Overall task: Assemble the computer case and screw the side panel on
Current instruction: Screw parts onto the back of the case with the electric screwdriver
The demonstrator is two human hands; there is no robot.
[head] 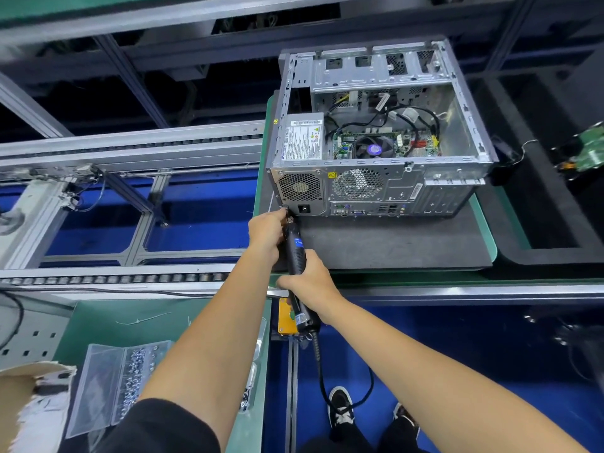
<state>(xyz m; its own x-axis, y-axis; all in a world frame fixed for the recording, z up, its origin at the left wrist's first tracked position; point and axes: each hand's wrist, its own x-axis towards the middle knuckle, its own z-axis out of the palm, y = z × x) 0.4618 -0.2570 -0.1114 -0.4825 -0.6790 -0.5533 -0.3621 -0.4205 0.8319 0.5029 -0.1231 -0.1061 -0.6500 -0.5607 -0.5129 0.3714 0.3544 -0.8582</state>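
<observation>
Both hands hold the electric screwdriver against the computer case

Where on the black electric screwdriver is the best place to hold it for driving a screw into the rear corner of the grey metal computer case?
Grip the black electric screwdriver round its long barrel from the cord end, as the right hand does. The left hand steadies the nose beside the tip, which points at the lower rear corner of the grey metal computer case.
</observation>
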